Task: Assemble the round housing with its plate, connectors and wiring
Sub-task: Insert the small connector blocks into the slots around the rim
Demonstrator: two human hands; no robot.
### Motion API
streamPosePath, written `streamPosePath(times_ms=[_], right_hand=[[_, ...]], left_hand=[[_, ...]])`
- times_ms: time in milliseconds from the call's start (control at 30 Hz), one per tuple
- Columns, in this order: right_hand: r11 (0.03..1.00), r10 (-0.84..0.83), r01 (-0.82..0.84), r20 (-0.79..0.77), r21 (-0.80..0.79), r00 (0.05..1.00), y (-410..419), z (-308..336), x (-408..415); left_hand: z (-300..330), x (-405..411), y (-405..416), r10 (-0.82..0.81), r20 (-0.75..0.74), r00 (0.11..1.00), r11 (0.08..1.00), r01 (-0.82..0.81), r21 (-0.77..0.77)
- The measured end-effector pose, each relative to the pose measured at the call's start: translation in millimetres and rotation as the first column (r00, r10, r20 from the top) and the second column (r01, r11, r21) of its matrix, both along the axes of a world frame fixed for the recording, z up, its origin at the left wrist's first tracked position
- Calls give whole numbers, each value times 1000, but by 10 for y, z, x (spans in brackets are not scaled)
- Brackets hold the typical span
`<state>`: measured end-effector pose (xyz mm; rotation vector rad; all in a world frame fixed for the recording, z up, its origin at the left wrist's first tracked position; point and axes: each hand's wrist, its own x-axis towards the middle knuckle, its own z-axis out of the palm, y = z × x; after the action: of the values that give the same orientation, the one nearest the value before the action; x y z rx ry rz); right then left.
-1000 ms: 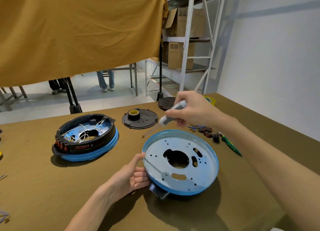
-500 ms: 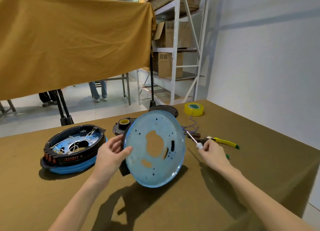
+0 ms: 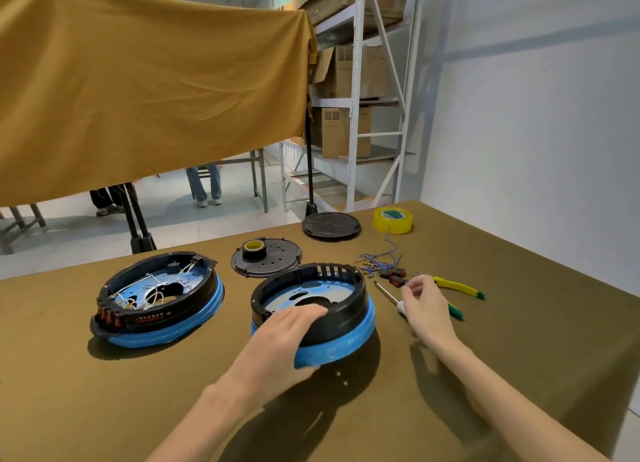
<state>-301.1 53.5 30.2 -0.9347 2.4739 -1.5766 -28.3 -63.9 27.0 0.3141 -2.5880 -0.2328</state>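
A round housing [image 3: 341, 314], black ring on a blue-filmed rim with a pale plate inside, sits open side up at the table's middle, its near edge lifted. My left hand [image 3: 282, 340] grips its near-left rim, fingers over the ring and thumb at the blue edge. My right hand [image 3: 424, 304] rests to the housing's right, over the white handle of a screwdriver [image 3: 386, 292] whose shaft points away. Its fingertips reach the red and black connectors [image 3: 396, 275]. Whether it still holds the screwdriver is hidden. Blue wires [image 3: 379, 262] lie just beyond.
A second housing [image 3: 159, 300] with white wiring stands at the left. Behind are a black perforated plate [image 3: 277, 266] carrying a small tape roll [image 3: 254, 246], a black lid [image 3: 330, 225] and yellow tape [image 3: 393, 220]. Yellow-green pliers [image 3: 457, 286] lie right of my hand.
My left hand flipped the housing from plate side up, through upright on edge, to open side up. My right hand carried the screwdriver right and lowered it beside the connectors.
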Motion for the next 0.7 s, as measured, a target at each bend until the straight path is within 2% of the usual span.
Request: streamPosePath(times_ms=[67,133,200,233,300,367,467,567,700], right_hand=[[992,116,-115,31,-53,993,0,89,183],[962,266,-271,-82,-47,960,39,160,398],[905,421,-418,-299,76,857,87,220,545],[851,524,-497,-346,171,778,107,237,587],[672,733,-623,-237,400,638,122,279,645],[504,835,-615,-160,607,526,59,292,671],[468,856,-524,-218,712,468,-66,347,688],[394,877,-538,-130,745,463,-134,425,673],[341,904,-502,-130,795,408,-206,466,643]], left_hand=[[-111,-64,43,-20,93,995,999,23,-31],[-208,-110,90,-33,161,986,998,42,-53],[-280,-104,104,-27,156,987,999,34,-41],[-299,-81,93,-16,137,990,1000,19,-20],[-296,-25,35,26,105,994,1000,-26,4],[-229,1,-22,69,117,991,998,-67,-18],[-95,-68,-52,89,217,972,996,-88,-14],[-5,-173,-39,122,293,948,992,-113,-49],[-13,-187,-41,135,312,940,991,-125,-54]])
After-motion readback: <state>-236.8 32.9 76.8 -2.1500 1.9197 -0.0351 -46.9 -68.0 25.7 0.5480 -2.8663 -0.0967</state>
